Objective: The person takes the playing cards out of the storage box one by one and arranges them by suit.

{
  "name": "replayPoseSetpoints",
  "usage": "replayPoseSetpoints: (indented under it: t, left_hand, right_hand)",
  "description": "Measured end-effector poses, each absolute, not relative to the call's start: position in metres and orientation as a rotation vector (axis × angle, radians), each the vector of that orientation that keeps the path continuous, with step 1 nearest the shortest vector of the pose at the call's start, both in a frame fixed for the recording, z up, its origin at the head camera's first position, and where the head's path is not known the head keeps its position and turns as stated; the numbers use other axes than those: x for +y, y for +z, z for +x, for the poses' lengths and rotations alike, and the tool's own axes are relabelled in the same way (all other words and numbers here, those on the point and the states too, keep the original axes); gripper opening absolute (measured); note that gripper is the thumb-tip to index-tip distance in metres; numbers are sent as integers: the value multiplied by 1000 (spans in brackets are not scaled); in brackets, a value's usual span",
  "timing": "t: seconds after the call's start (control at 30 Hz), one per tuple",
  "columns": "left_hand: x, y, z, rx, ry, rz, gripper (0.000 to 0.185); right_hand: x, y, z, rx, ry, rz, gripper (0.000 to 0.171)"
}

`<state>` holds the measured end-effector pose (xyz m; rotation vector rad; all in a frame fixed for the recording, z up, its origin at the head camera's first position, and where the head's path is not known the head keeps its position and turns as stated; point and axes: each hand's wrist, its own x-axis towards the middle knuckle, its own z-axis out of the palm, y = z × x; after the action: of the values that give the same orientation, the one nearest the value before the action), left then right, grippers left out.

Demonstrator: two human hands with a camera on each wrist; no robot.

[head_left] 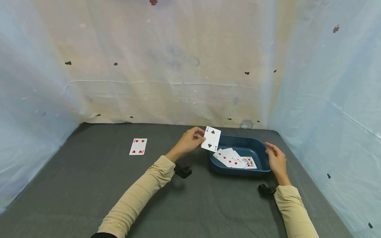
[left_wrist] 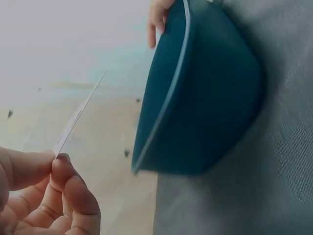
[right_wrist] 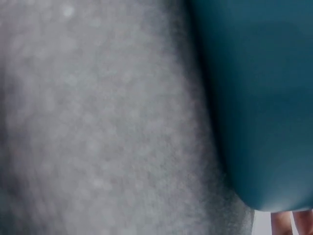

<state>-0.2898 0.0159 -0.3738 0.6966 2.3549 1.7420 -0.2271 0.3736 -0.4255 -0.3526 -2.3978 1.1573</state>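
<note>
The two of clubs (head_left: 211, 139) is held up in the air, face toward the head camera, just above the left rim of the blue tray (head_left: 262, 148). The left hand (head_left: 189, 140) pinches it by its left edge between thumb and curled fingers; in the left wrist view the card (left_wrist: 78, 113) shows edge-on as a thin white line rising from the fingertips (left_wrist: 61, 159), with the tray's outer wall (left_wrist: 205, 98) just beside it.

Inside the tray lies a loose fan of cards (head_left: 234, 158), face up, mostly red pips with one picture card at the right end. The held card overlaps the fan's left end as seen from the head camera, but does not touch it.

The right hand (head_left: 276, 159) rests against the tray's right rim, fingers lightly bent along the wall and holding no card. The right wrist view is blurred and shows only the tray wall (right_wrist: 254, 98) against the grey cloth (right_wrist: 98, 122).

The tray sits on that grey-covered table (head_left: 89, 185). Well to the left of the tray, a four of hearts (head_left: 138, 146) lies face up and alone on the cloth. Both arms wear beige sleeves (head_left: 140, 191). Pale sheeting (head_left: 178, 66) hangs behind and to both sides of the tray.
</note>
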Motion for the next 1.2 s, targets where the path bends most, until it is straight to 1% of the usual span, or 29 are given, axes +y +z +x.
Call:
replayPoseSetpoints:
  t: [0.43,1.0,1.2]
  left_hand:
    - [-54,-397,-297,2360,1793,576,25]
    - [-124,-421,-304,2432,1799,406,28]
    - [-143,-424,-307,2560,1700,311,28]
  right_hand:
    - [375,-419,-230,-2406,1094,-382,33]
    - [383,-420,-237,-2439,1053,-405,34]
    - [384,-420,-239,-2422,1056,-375,34]
